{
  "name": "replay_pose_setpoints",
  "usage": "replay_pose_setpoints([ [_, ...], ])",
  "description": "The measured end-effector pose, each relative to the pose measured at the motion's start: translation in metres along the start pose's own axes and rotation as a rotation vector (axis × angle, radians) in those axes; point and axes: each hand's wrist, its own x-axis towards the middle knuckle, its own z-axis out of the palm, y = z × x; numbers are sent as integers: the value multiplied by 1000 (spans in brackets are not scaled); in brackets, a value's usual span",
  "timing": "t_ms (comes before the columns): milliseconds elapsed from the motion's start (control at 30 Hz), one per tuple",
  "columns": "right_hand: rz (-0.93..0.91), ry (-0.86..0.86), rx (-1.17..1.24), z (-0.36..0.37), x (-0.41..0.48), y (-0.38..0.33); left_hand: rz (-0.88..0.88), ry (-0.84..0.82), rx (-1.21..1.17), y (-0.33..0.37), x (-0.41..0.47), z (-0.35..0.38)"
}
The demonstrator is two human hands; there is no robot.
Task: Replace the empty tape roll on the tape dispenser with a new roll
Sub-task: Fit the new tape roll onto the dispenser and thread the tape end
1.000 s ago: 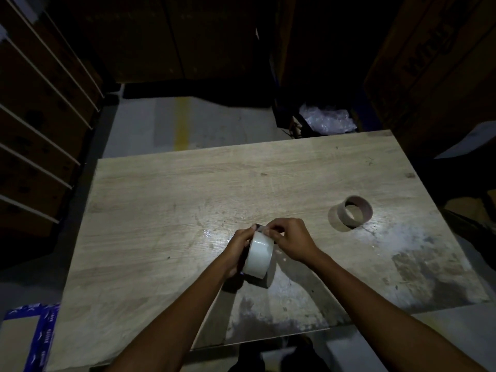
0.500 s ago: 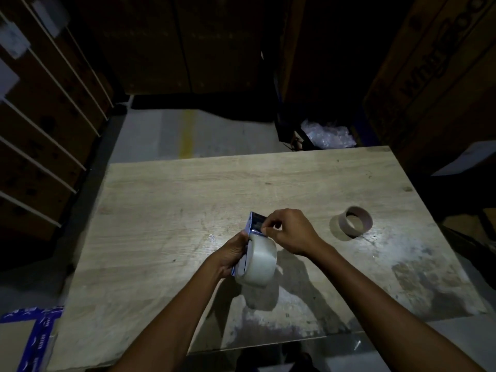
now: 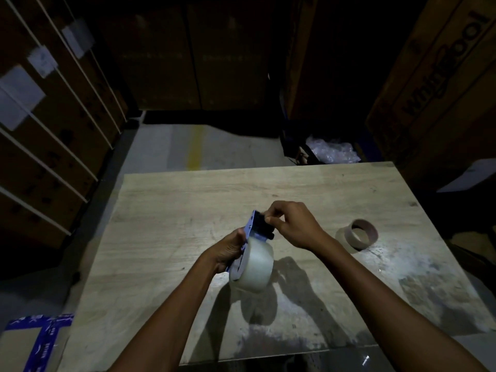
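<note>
I hold the blue tape dispenser (image 3: 249,232) up over the wooden table (image 3: 166,210), my left hand (image 3: 230,251) wrapped around its frame. The new clear roll (image 3: 253,267) sits on it at the lower end, nearest me. My right hand (image 3: 292,224) pinches with fingertips at the black toothed end on top; I cannot tell whether tape is between them. The empty brown core (image 3: 362,237) lies flat on the table to my right, well apart from both hands.
</note>
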Motion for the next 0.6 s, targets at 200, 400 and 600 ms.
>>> replay_pose_setpoints([
  [200, -4, -1, 115, -6, 5, -6, -63, 39, -27, -8, 3, -12],
  [400, 12, -35, 252, -16, 9, -16, -84, -14, -53, 2, 0, -10],
  [600, 77, -112, 365, -24, 11, -23, -67, -93, -45, 4, -1, -14],
])
